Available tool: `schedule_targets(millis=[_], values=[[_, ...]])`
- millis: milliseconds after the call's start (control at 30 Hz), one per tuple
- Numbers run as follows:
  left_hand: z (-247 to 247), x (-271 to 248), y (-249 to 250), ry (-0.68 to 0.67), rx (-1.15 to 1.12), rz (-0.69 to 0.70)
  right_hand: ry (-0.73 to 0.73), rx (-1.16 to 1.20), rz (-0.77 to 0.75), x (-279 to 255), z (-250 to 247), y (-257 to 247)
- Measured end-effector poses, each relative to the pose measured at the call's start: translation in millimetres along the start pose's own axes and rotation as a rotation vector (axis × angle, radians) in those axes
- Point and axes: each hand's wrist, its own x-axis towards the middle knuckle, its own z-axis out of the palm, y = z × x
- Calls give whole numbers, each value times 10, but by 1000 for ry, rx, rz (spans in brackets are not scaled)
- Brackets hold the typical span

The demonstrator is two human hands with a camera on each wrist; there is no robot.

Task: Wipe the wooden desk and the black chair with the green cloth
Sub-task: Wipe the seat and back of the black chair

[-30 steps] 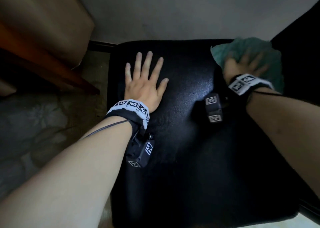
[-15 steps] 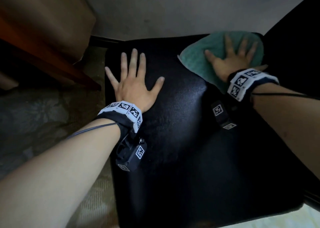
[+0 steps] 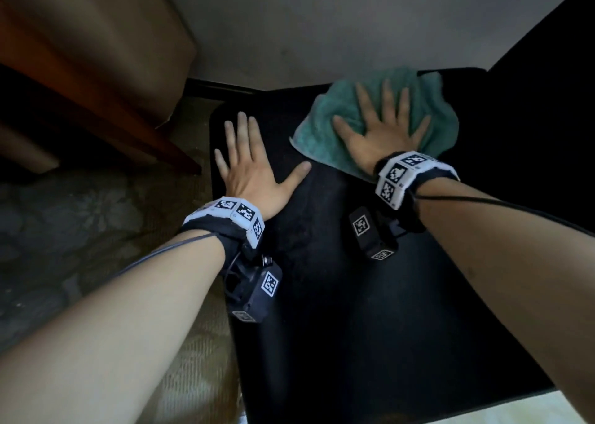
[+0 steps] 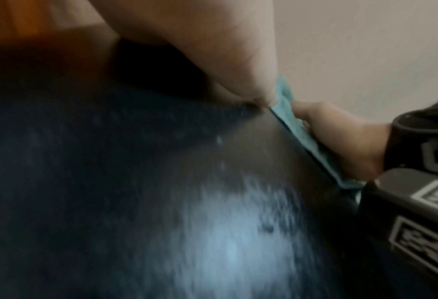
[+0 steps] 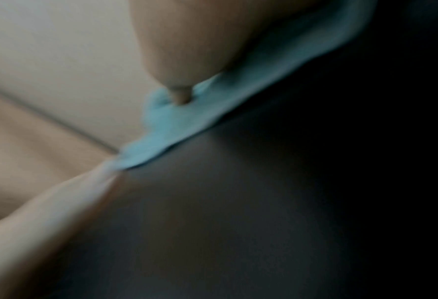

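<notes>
The black chair seat (image 3: 370,311) fills the middle of the head view. A green cloth (image 3: 325,124) lies flat on its far part. My right hand (image 3: 383,127) presses on the cloth with spread, straight fingers. My left hand (image 3: 251,162) lies flat on the bare seat near its far left corner, fingers straight, thumb pointing toward the cloth. In the left wrist view the cloth (image 4: 287,103) shows as a thin edge under the right hand. In the blurred right wrist view the cloth (image 5: 187,125) lies on the dark seat under a fingertip. A wooden desk edge (image 3: 96,108) slants at the upper left.
A pale wall (image 3: 322,21) stands just behind the chair, with a dark skirting strip at its foot. A patterned carpet (image 3: 80,230) covers the floor to the left of the seat. The chair's dark backrest (image 3: 547,85) rises at the right.
My right hand has slid the cloth leftward along the far part of the seat, from the back right corner toward the middle. My left hand stayed flat on the seat.
</notes>
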Motion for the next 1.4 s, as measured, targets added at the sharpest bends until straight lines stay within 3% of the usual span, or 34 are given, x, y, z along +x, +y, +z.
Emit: schedule_targets(millis=[100, 200, 267, 333, 400, 467, 533, 600, 700, 867, 933, 1000, 1167, 1400], values=[[-118, 78, -17, -19, -255, -14, -64, 21, 12, -174, 105, -341], [-270, 150, -81, 142, -490, -25, -183, 43, -240, -437, 260, -703], [-387, 183, -35, 255, -460, 29, -244, 201, -350, -541, 266, -741], [-483, 220, 55, 306, -337, 115, -143, 529, -375, -563, 148, -633], [-490, 225, 274, 297, -178, 268, 149, 728, -338, -519, -24, -361], [-366, 221, 543, 196, -36, 429, 350, 687, -253, -427, -139, -14], [-147, 180, 756, 28, 127, 498, 334, 596, -184, -368, -140, 271], [78, 136, 794, -98, 256, 433, 208, 475, -130, -365, -30, 468], [189, 111, 570, -45, 330, 284, 125, 276, -80, -358, 122, 541], [-32, 124, 211, -25, 133, -196, -15, 124, -57, -341, 53, 462], [-35, 106, 253, -33, 109, -261, -30, 78, -69, -358, 81, 445], [40, 54, 429, -42, 169, -217, -12, 36, -64, -355, 133, 412], [286, -300, 779, -137, 334, 184, 14, 25, -94, -345, 147, 413], [41, 100, 369, -150, 247, 39, -5, 58, -126, -398, 31, 444]])
